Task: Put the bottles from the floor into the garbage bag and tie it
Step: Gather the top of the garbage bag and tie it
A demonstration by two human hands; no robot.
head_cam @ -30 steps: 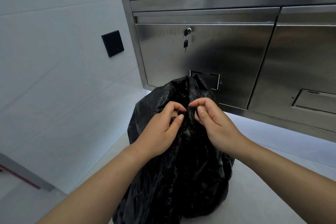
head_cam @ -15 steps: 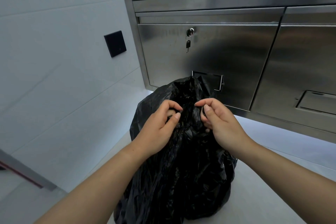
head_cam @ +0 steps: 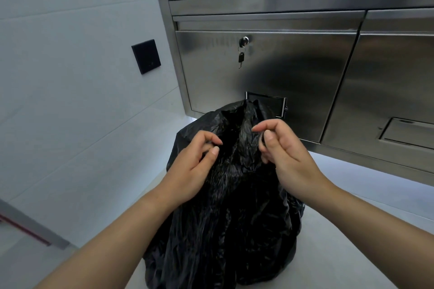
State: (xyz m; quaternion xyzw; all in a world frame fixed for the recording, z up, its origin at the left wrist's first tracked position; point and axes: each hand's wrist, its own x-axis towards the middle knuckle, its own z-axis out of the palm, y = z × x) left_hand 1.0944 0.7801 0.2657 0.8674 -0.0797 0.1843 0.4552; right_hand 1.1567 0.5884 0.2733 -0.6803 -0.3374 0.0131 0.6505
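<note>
A full black garbage bag (head_cam: 234,230) stands on the pale floor in front of me, its crumpled top gathered upward. My left hand (head_cam: 190,169) pinches the plastic on the left side of the bag's top. My right hand (head_cam: 284,155) pinches the plastic on the right side, thumb against curled fingers. A ridge of bunched plastic rises between the two hands. No bottles show; the bag's contents are hidden.
A stainless steel cabinet (head_cam: 305,65) stands right behind the bag, with a key (head_cam: 241,57) hanging from its lock and a small framed slot (head_cam: 270,102) low on its door. A black wall plate (head_cam: 146,56) sits on the white tiled wall at left.
My hands have drawn apart from touching at the bag's top, each keeping a pinch of plastic. The bag's top has spread wider between them.
</note>
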